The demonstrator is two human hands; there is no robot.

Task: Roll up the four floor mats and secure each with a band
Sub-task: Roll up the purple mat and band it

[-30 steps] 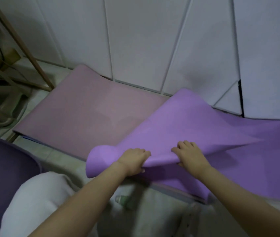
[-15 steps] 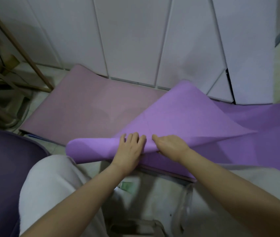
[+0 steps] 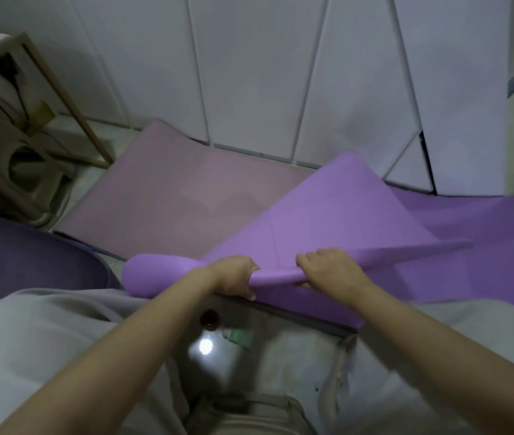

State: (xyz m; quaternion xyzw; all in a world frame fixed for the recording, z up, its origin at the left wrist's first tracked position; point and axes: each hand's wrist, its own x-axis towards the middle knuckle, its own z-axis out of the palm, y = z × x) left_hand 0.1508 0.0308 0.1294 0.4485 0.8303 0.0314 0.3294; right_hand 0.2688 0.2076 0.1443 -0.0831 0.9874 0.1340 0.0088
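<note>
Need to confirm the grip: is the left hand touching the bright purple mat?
Touching. The head view shows the left hand curled round the folded near edge of the bright purple mat, with no gap between them.

Dim, cool indoor light, soft overall blur, wide-angle bending at edges, bright glare spot (image 3: 205, 345) (low centre)

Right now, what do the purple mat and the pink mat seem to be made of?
The purple mat is likely soft foam with a matte finish: it bends in a smooth, thick curl without creasing where the left hand and right hand grip it. The pink mat is probably similar foam or rubber: it lies flat and dull, without shine. Its thickness is unclear.
</note>
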